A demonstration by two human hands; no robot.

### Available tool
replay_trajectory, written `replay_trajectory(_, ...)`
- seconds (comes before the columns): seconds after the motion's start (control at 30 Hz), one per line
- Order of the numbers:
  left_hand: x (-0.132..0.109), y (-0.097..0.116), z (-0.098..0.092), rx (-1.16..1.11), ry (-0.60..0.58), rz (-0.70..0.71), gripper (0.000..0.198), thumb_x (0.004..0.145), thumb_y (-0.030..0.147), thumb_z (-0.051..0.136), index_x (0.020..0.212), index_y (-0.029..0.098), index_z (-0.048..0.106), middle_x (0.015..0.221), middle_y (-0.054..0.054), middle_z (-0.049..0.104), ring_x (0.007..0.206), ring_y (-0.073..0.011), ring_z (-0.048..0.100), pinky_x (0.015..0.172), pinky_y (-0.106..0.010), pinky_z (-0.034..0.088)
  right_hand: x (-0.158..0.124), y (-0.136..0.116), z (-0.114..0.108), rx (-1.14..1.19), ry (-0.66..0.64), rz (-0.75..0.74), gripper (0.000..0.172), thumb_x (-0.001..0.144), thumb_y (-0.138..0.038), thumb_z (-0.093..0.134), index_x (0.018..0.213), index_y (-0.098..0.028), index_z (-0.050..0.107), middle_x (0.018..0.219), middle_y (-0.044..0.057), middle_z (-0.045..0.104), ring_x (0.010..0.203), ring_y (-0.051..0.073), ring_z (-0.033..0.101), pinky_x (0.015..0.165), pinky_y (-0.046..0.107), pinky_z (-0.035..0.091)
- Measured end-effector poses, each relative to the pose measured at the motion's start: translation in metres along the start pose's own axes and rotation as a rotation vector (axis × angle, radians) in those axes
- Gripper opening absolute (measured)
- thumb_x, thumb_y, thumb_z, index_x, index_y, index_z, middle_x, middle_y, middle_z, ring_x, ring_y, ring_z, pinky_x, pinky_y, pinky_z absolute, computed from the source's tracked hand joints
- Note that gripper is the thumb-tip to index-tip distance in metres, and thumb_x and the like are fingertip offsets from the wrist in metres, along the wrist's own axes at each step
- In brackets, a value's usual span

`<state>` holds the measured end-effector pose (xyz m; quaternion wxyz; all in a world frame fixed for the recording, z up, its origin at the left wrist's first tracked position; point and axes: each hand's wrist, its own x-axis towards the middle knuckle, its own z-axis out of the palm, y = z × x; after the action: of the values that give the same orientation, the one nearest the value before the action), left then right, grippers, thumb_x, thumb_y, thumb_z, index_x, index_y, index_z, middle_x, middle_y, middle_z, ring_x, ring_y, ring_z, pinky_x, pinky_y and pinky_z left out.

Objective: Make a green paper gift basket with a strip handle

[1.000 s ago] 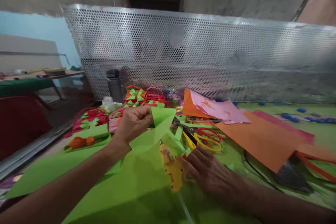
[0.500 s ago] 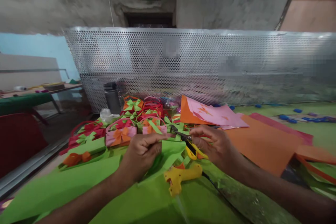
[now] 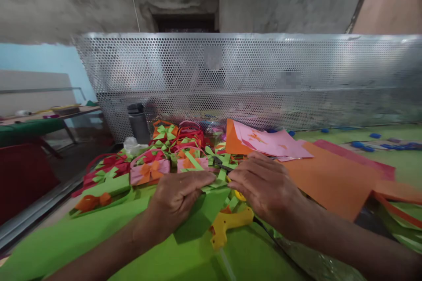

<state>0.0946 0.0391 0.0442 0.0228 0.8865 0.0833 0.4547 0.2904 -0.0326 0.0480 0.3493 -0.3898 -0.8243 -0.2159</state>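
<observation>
My left hand [image 3: 174, 197] is closed on a green felt piece [image 3: 204, 215], its thumb beneath and its fingers stretched along the upper edge. My right hand [image 3: 267, 189] is closed just to the right of it, palm down with fingers bent; what its fingertips pinch is hidden. Beside and partly under those fingers are scissors with dark blades [image 3: 223, 164] and yellow handles [image 3: 239, 195]. Narrow green strips [image 3: 194, 161] lie behind the hands. Just in front of the hands, a yellow glue gun [image 3: 232, 221] rests on green felt, with a clear glue stick projecting from it.
Small felt bags with bows [image 3: 150, 172] stand in rows at back left, near a dark bottle [image 3: 139, 123]. Pink sheets [image 3: 273, 142] and orange sheets [image 3: 329, 175] are piled at right. A perforated metal screen [image 3: 191, 74] rises behind the table.
My right hand has turned palm down and moved slightly left, covering more of the scissors' handles. The green felt piece between my hands has shifted, and its front part now hangs lower.
</observation>
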Motion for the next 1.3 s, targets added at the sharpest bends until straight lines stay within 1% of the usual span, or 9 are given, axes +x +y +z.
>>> replay_trajectory(0.17,-0.0012,-0.001,0.0027,0.025,-0.021,0.055,0.024,0.082,0.01,0.046,0.093,0.015,0.066,0.084,-0.007,0.073,0.077,-0.0138,0.069,0.07,-0.021,0.056,-0.001,-0.0009,0.0005,-0.069,-0.074,-0.06,0.014,0.085,-0.011,0.048,0.081,-0.012,0.061,0.07,0.005,0.061,0.068,0.016,0.053,0.068,0.033,0.039)
replay_trajectory(0.27,-0.0027,-0.0026,0.0051,0.009,-0.035,0.035,0.023,0.082,0.008,0.046,0.093,0.015,0.065,0.083,-0.007,0.073,0.075,-0.0135,0.069,0.066,-0.02,0.056,-0.0027,-0.0016,-0.0008,-0.094,-0.12,-0.079,0.015,0.084,-0.009,0.046,0.085,-0.011,0.06,0.075,0.007,0.061,0.073,0.018,0.053,0.07,0.035,0.039)
replay_trajectory(0.4,-0.0045,-0.0038,0.0078,-0.018,-0.039,0.024,0.023,0.081,0.009,0.046,0.092,0.017,0.064,0.08,-0.006,0.073,0.072,-0.0131,0.069,0.062,-0.019,0.056,-0.0049,-0.0028,-0.0012,-0.118,-0.157,-0.08,0.014,0.082,-0.007,0.047,0.087,-0.01,0.059,0.076,0.007,0.061,0.073,0.018,0.053,0.072,0.036,0.038)
replay_trajectory(0.57,-0.0062,-0.0016,0.0082,-0.007,-0.09,-0.012,0.022,0.08,0.007,0.046,0.091,0.015,0.064,0.08,-0.007,0.073,0.072,-0.0135,0.069,0.064,-0.019,0.055,-0.0055,-0.0059,-0.0004,-0.149,-0.215,-0.074,0.015,0.082,-0.006,0.045,0.087,-0.011,0.059,0.077,0.007,0.061,0.075,0.019,0.053,0.073,0.037,0.036)
replay_trajectory(0.67,-0.007,-0.0004,0.0081,0.003,-0.11,-0.036,0.021,0.081,0.008,0.047,0.091,0.015,0.064,0.08,-0.007,0.073,0.073,-0.0142,0.069,0.065,-0.021,0.055,-0.0051,-0.0082,0.0013,-0.128,-0.204,-0.014,0.015,0.082,-0.007,0.044,0.085,-0.012,0.058,0.072,0.005,0.06,0.069,0.018,0.052,0.068,0.034,0.036)
replay_trajectory(0.83,-0.0061,0.0011,0.0085,-0.029,-0.176,-0.074,0.023,0.083,0.01,0.043,0.089,0.016,0.065,0.078,-0.006,0.073,0.07,-0.0138,0.068,0.062,-0.021,0.053,-0.0051,-0.0099,0.005,-0.057,-0.182,0.092,0.016,0.083,-0.009,0.043,0.082,-0.014,0.058,0.066,0.004,0.058,0.064,0.016,0.05,0.06,0.03,0.035)
replay_trajectory(0.93,-0.0053,0.0029,0.008,-0.064,-0.197,-0.126,0.023,0.084,0.012,0.042,0.087,0.016,0.065,0.074,-0.005,0.072,0.066,-0.0126,0.067,0.061,-0.02,0.052,-0.0063,-0.0096,0.0056,-0.019,-0.175,0.091,0.016,0.083,-0.008,0.044,0.083,-0.014,0.058,0.068,0.004,0.059,0.065,0.016,0.05,0.061,0.03,0.036)
replay_trajectory(1.13,-0.0067,0.0052,0.0061,-0.099,-0.262,-0.206,0.024,0.086,0.017,0.042,0.089,0.018,0.066,0.065,-0.001,0.068,0.06,-0.0114,0.064,0.059,-0.02,0.05,-0.0086,-0.0087,0.0059,0.057,-0.125,0.036,0.015,0.079,-0.004,0.047,0.086,-0.013,0.057,0.078,0.005,0.06,0.075,0.017,0.052,0.069,0.032,0.04)
replay_trajectory(1.3,-0.0074,0.0053,0.0053,-0.101,-0.299,-0.263,0.025,0.086,0.019,0.042,0.086,0.017,0.066,0.063,-0.001,0.066,0.061,-0.0124,0.063,0.06,-0.021,0.05,-0.0071,-0.0092,0.0078,0.115,-0.1,0.018,0.014,0.079,-0.003,0.045,0.083,-0.013,0.055,0.08,0.005,0.06,0.076,0.017,0.052,0.069,0.032,0.041)
